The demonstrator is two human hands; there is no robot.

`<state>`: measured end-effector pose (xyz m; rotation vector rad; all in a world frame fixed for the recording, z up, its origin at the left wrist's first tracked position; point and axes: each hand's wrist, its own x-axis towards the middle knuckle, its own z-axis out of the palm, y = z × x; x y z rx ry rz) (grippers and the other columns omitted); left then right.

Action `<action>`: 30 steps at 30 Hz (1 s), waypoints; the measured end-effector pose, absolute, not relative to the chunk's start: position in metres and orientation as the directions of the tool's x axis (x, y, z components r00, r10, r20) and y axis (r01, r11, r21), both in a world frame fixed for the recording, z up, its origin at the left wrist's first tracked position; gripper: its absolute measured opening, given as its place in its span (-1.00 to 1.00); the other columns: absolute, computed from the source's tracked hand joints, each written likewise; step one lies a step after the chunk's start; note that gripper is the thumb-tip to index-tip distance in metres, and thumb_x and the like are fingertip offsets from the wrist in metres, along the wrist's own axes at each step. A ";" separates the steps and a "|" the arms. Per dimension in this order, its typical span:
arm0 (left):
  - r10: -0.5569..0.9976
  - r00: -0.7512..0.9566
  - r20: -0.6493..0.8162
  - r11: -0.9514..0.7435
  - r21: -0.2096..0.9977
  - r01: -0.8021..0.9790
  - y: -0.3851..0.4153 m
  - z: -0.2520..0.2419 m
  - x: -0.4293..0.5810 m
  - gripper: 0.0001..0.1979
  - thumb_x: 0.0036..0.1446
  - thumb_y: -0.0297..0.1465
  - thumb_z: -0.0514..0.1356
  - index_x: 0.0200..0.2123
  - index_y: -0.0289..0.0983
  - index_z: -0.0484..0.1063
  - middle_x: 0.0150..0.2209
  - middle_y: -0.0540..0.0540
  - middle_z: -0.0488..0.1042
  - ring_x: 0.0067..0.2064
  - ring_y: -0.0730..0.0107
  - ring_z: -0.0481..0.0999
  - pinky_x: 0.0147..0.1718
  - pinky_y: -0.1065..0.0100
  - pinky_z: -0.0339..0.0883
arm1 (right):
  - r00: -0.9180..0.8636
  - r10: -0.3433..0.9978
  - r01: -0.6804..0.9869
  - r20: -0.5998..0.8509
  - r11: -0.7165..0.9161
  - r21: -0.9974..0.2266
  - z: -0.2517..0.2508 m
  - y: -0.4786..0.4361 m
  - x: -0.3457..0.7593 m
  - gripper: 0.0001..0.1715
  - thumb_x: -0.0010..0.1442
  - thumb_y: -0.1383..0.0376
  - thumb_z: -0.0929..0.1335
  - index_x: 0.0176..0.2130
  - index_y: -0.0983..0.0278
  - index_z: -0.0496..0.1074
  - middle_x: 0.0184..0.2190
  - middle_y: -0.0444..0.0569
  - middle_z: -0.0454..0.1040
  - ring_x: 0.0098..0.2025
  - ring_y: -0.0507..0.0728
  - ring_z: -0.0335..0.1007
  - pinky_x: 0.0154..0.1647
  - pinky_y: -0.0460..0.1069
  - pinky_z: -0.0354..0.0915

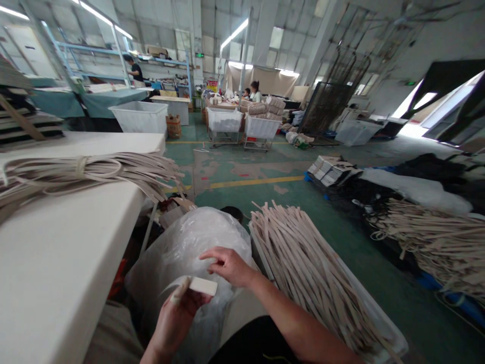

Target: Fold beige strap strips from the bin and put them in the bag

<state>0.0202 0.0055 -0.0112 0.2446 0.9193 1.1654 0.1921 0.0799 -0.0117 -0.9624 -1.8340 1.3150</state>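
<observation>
The left hand (178, 316) has its fingers clamped on a pale strip (200, 286) above the plastic bag (189, 242); the right hand (229, 265) hovers, fingers loosely apart. The one-ended grip looks light, so the strip could slip.

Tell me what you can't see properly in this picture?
- Strip in the left hand, head view: its near end is hidden by the fingers.
- Plastic bag: its contents are blurred by the cloudy film; the right hand covers part of it.
- Bin of strips: the bottom edge cuts it off.
- Bundle on the table: the left edge cuts it off.
- People far off: too small.
</observation>
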 end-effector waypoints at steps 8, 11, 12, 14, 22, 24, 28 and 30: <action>0.856 0.353 -0.377 0.516 0.607 -0.604 -0.015 -0.016 0.025 -0.68 0.01 -0.16 0.40 -0.38 -0.34 0.63 -0.51 -0.14 0.55 -0.40 0.15 0.57 -0.29 0.19 0.49 | -0.766 0.618 -0.004 0.174 0.265 -0.964 -0.020 0.070 0.162 -0.73 0.30 0.26 0.32 -0.13 0.26 0.60 0.06 0.00 0.49 0.07 0.11 0.43 0.15 -0.06 0.24; 0.848 0.385 -0.364 0.529 0.620 -0.580 -0.018 -0.016 0.024 -0.68 0.05 -0.15 0.37 -0.40 -0.33 0.62 -0.55 -0.12 0.53 -0.38 0.10 0.59 -0.24 0.16 0.47 | -0.766 0.619 -0.061 0.171 0.195 -0.979 -0.018 0.066 0.162 -0.72 0.30 0.25 0.31 -0.18 0.28 0.61 -0.03 0.01 0.54 0.02 0.12 0.46 0.13 -0.04 0.26; 0.840 0.414 -0.350 0.539 0.623 -0.567 -0.018 -0.016 0.024 -0.66 0.07 -0.13 0.35 -0.40 -0.34 0.61 -0.53 -0.14 0.54 -0.38 0.10 0.59 -0.25 0.17 0.47 | -0.752 0.636 -0.084 0.173 0.167 -0.982 -0.017 0.065 0.163 -0.71 0.29 0.22 0.32 -0.18 0.29 0.61 -0.06 0.03 0.56 0.00 0.13 0.47 0.11 -0.02 0.28; 0.801 0.502 -0.326 0.583 0.617 -0.529 -0.016 -0.019 0.026 -0.54 0.12 -0.04 0.28 -0.39 -0.39 0.60 -0.44 -0.23 0.58 -0.37 0.13 0.58 -0.26 0.21 0.45 | -0.684 0.712 -0.129 0.159 0.097 -0.987 -0.015 0.065 0.164 -0.69 0.25 0.16 0.36 -0.18 0.32 0.60 -0.13 0.06 0.58 -0.05 0.15 0.50 0.05 0.00 0.32; 0.717 0.127 -0.686 0.498 0.376 -0.781 0.013 -0.038 0.025 -0.64 0.33 -0.12 0.06 -0.09 -0.29 0.43 -0.12 -0.25 0.58 -0.17 0.21 0.62 -0.23 0.28 0.50 | -0.227 0.968 -0.423 -0.108 -0.198 -0.884 0.010 0.093 0.222 -0.50 0.03 -0.04 0.50 -0.28 0.32 0.46 -0.46 -0.04 0.55 -0.46 0.06 0.47 -0.40 -0.07 0.39; 0.682 -0.053 -0.729 0.348 0.387 -0.854 0.025 -0.037 0.013 -0.71 0.38 -0.30 -0.01 -0.23 -0.33 0.43 -0.19 -0.21 0.59 -0.23 0.31 0.62 -0.26 0.33 0.51 | -0.210 0.969 -0.438 -0.131 -0.213 -0.873 0.015 0.097 0.252 -0.49 -0.02 -0.03 0.53 -0.30 0.31 0.44 -0.53 -0.09 0.50 -0.54 0.02 0.41 -0.50 -0.11 0.33; 0.667 -0.252 -0.702 0.127 0.440 -0.889 0.041 -0.027 -0.016 -0.63 0.40 -0.37 -0.11 -0.24 -0.38 0.45 -0.24 -0.21 0.58 -0.25 0.35 0.60 -0.33 0.39 0.53 | -0.209 0.962 -0.384 -0.177 -0.247 -0.890 0.015 0.096 0.299 -0.52 -0.02 -0.01 0.53 -0.34 0.31 0.44 -0.61 -0.14 0.42 -0.64 -0.03 0.29 -0.60 -0.14 0.24; 0.647 -0.352 -0.676 0.046 0.495 -0.868 0.044 -0.022 -0.023 -0.65 0.39 -0.42 -0.11 -0.17 -0.34 0.47 -0.25 -0.18 0.58 -0.25 0.37 0.60 -0.33 0.41 0.53 | -0.253 0.939 -0.309 -0.231 -0.305 -0.901 0.009 0.091 0.308 -0.51 0.00 -0.03 0.52 -0.34 0.32 0.44 -0.62 -0.15 0.41 -0.66 -0.03 0.27 -0.60 -0.14 0.22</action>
